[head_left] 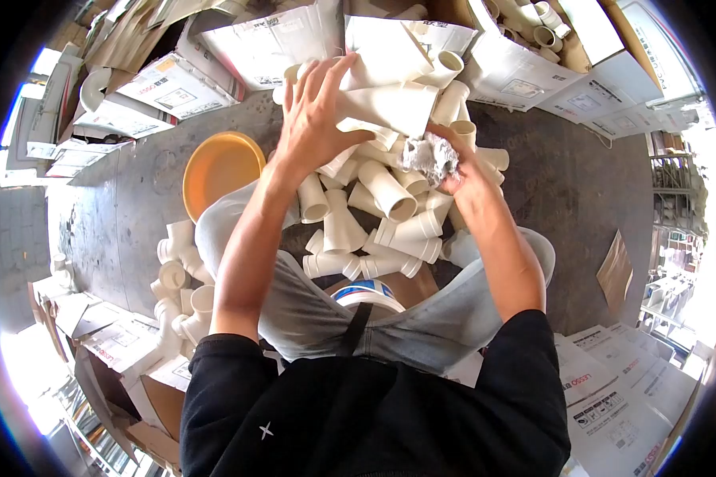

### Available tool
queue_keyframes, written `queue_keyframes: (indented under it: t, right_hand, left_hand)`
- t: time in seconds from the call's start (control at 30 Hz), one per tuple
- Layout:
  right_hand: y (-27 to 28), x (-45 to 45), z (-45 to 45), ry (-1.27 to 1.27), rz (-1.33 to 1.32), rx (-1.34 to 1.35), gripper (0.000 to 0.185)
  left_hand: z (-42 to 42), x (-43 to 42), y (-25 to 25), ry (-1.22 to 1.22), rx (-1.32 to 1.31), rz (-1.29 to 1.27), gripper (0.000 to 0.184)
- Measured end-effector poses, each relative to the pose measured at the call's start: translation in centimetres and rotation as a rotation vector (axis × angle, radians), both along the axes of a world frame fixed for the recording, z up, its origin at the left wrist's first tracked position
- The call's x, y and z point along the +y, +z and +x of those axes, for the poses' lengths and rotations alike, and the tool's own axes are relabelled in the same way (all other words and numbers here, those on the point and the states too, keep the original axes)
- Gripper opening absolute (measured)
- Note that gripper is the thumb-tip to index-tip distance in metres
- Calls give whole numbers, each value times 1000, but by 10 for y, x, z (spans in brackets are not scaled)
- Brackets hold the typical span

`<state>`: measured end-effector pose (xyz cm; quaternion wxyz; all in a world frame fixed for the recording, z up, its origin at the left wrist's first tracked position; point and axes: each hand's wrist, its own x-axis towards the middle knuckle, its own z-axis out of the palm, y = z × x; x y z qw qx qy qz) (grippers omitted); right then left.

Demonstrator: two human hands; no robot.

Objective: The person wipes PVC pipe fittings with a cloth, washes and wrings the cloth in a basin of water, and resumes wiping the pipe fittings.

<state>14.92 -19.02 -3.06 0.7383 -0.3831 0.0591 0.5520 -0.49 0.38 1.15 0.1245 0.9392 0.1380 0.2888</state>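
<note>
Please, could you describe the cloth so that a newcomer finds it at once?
Find the heap of pale pipe fittings before the seated person. Near its right edge is the person's right hand, which holds the cloth. It alone is crumpled and greyish, among smooth tubes.

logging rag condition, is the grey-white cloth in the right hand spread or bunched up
Bunched up: the crumpled grey-white cloth shows thick, overlapping folds against the right hand.

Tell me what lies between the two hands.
In the head view: a white plastic pipe fitting, the crumpled grey rag in the right hand, and piled fittings.
</note>
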Motion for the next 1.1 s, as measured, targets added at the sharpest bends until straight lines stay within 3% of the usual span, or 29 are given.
queue_keyframes:
  t: [0.1,0.13,0.23,0.37,0.4,0.53,0.77,0.87,0.97,1.0,1.03,1.1]
  right_hand:
    - [-9,-4,-1,180,80,-63,40]
    - [-6,-5,-2,209,-63,-270,38]
    - [12,-7,4,271,-286,-551,34]
    - [36,-10,5,182,-678,-1450,32]
    - [43,-10,2,136,-701,-1492,32]
    - [35,-13,9,-13,-730,-1926,31]
    - [59,-23,10,-345,-348,-2321,40]
    - [52,-22,13,-532,-194,-2222,40]
    - [47,-19,15,-659,-197,-1572,33]
    - [54,-16,18,-697,0,-1207,31]
    - [63,-14,21,-692,-8,-913,31]
    - [57,-17,34,-590,14,-761,31]
  left_hand:
    - [-2,11,3,-32,40,-50,116]
    - [-4,8,7,12,61,-54,111]
    - [-7,5,6,-26,37,-70,106]
    - [-9,-5,9,-26,40,-81,104]
    - [-9,-6,10,-39,45,-97,104]
    - [-7,-4,7,-99,0,-136,106]
    - [-9,-7,11,-148,164,-362,107]
    - [-7,-7,9,-172,121,-465,107]
    - [-4,-1,6,-173,70,-615,108]
    - [-2,2,2,-161,60,-665,109]
    - [-2,4,0,-149,51,-714,109]
    - [-2,6,3,-199,63,-929,111]
